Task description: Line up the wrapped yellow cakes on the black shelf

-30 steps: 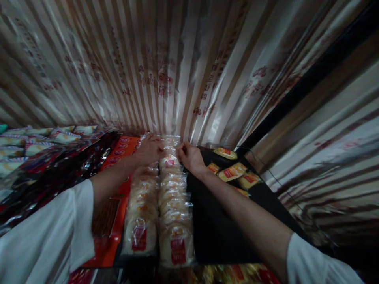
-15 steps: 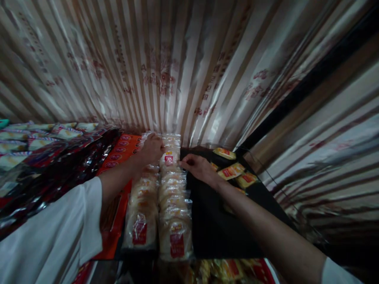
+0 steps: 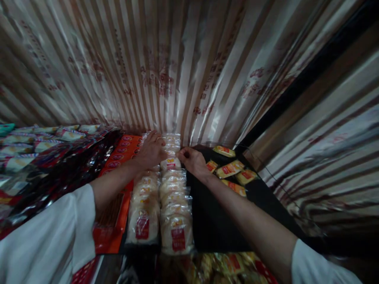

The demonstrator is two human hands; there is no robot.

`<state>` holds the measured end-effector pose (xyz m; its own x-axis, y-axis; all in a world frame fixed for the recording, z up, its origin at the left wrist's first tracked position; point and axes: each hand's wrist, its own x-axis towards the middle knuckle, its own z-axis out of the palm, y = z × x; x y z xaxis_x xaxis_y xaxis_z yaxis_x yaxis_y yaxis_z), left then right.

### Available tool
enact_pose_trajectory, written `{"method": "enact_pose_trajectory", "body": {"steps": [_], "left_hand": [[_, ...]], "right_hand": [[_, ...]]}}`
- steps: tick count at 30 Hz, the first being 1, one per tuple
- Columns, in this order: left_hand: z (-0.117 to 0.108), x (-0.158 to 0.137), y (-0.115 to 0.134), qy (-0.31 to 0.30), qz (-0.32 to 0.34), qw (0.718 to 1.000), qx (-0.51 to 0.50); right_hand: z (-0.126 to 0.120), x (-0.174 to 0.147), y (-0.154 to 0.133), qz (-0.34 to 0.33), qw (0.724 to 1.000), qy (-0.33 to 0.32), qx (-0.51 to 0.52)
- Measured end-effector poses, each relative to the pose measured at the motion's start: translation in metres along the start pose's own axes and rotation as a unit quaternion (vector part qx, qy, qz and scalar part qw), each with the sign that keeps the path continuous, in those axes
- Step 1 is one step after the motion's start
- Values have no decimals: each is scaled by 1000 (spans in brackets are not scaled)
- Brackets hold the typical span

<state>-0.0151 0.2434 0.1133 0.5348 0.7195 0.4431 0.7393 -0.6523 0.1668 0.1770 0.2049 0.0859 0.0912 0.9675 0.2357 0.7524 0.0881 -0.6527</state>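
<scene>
Two rows of round, pale cakes in clear plastic wrappers with red labels stand on a black surface: a left row and a right row. The packs overlap, leaning one against another. My left hand lies over the far end of the left row, fingers spread and reaching towards the right row. At the right row's outer side, my right hand has thumb and fingertips pinched at the wrapper edge of a wrapped cake. The wrapper between those fingertips is mostly hidden.
Small yellow packets lie loose to the right on the black surface. Orange packaging and dark shiny packs flank the rows at left. A striped curtain hangs behind; a black bar slants at right. More packets fill the front edge.
My right hand has moved slightly back and left along the right row. My left hand's fingers have spread, and the cake pack between the hands sits a little differently.
</scene>
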Motion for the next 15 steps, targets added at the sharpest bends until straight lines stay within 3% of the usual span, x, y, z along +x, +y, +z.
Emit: {"method": "enact_pose_trajectory", "body": {"steps": [6,9,12,15], "left_hand": [[-3,-9,7,-50,15,998,32],[-2,-9,8,-51,5,998,45],[0,-9,8,-45,14,997,53],[1,-9,9,-39,21,997,55]], "right_hand": [[-9,-13,7,34,998,-12,54],[-23,-23,7,46,995,-77,43],[-30,-30,7,17,984,-168,64],[-24,-30,9,3,979,-182,91]]}}
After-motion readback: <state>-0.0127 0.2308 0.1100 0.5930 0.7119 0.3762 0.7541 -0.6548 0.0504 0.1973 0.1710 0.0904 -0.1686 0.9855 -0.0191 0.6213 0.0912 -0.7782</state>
